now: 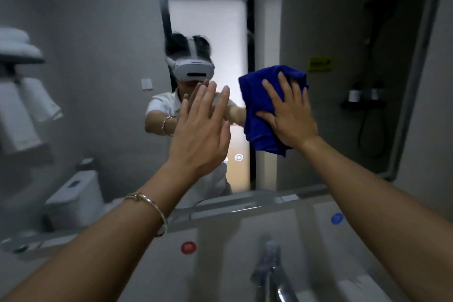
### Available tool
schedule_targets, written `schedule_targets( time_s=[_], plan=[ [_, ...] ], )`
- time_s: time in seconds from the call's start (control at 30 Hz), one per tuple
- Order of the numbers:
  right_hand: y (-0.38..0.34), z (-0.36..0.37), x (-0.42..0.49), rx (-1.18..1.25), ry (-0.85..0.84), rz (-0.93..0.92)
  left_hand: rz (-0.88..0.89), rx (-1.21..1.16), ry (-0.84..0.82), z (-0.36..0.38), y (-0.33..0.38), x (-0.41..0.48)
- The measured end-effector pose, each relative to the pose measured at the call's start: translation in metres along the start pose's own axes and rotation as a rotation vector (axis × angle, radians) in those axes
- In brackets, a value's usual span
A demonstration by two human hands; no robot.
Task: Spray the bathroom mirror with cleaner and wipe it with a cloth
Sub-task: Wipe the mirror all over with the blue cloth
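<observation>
**Wiping stage: cloth on the glass**

The wipe is on! High above the tap (268,267) and a little to its right, the right hand (289,115) pins the blue cloth (257,95) flat against the mirror (98,81). Its fingers (269,88) are spread wide and straight, with the palm pressing and nothing curled round the fabric. The cloth is bunched, spilling out to the left of and below the palm.

Directly above the tap, the left hand (203,130) is raised with its fingers (208,95) straight and close together, holding nothing. I can't tell whether the tips touch the glass.

No spray bottle is in sight, so I judge the spraying is done. The next move calls for firm, even pressure and broad sweeps across the rest of the glass, leftward from the tap's line.
</observation>
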State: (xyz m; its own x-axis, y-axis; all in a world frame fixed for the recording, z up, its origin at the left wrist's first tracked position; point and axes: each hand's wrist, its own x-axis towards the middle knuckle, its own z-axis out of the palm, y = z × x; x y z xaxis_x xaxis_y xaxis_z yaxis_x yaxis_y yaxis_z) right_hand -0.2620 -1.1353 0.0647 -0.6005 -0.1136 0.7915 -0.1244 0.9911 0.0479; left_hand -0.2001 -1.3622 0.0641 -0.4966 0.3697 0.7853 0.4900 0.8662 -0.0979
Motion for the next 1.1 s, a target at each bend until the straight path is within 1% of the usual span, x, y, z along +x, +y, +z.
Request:
schedule_targets(
  time_s=[0.1, 0.17, 0.23, 0.33, 0.4, 0.5, 0.57, 0.63, 0.7, 0.73, 0.83, 0.9, 1.0, 1.07, 1.1],
  plan=[
    [0.060, 0.001, -0.009, -0.001, 0.000, -0.020, -0.014, 0.014, 0.002, 0.028, 0.042, 0.009],
    [0.091, 0.004, -0.009, -0.022, -0.007, -0.096, -0.058, 0.026, -0.018, 0.047, 0.067, 0.014],
    [0.103, 0.011, -0.015, -0.025, 0.005, -0.120, -0.091, 0.019, -0.054, 0.064, 0.089, 0.019],
    [0.091, 0.037, -0.043, 0.011, 0.052, -0.081, -0.120, 0.033, -0.092, 0.082, 0.112, 0.014],
    [0.085, 0.058, -0.070, -0.064, 0.100, -0.196, -0.139, 0.035, -0.090, 0.089, 0.121, 0.010],
    [0.084, 0.084, -0.110, -0.164, 0.061, -0.427, -0.187, 0.032, -0.124, 0.096, 0.125, -0.011],
    [0.085, 0.090, -0.117, -0.162, 0.044, -0.498, -0.204, 0.062, -0.152, 0.099, 0.124, -0.031],
    [0.089, 0.083, -0.101, -0.140, 0.029, -0.622, -0.243, 0.103, -0.163, 0.096, 0.119, -0.043],
    [0.092, 0.060, -0.063, -0.154, -0.005, -0.769, -0.301, 0.133, -0.130, 0.086, 0.110, -0.043],
    [0.091, 0.043, -0.038, -0.176, -0.005, -0.786, -0.335, 0.138, -0.103, 0.079, 0.106, -0.039],
    [0.073, -0.007, 0.029, -0.149, 0.043, -0.641, -0.394, 0.162, -0.035, 0.063, 0.099, -0.025],
    [0.057, -0.018, 0.045, -0.107, 0.085, -0.518, -0.406, 0.160, -0.014, 0.059, 0.098, -0.022],
    [0.041, 0.009, 0.015, -0.054, 0.160, -0.422, -0.417, 0.149, -0.017, 0.063, 0.103, -0.029],
    [0.038, 0.046, -0.031, -0.037, 0.181, -0.466, -0.432, 0.140, -0.041, 0.070, 0.106, -0.040],
    [0.039, 0.065, -0.058, -0.049, 0.161, -0.511, -0.439, 0.134, -0.062, 0.073, 0.108, -0.046]
  ],
)
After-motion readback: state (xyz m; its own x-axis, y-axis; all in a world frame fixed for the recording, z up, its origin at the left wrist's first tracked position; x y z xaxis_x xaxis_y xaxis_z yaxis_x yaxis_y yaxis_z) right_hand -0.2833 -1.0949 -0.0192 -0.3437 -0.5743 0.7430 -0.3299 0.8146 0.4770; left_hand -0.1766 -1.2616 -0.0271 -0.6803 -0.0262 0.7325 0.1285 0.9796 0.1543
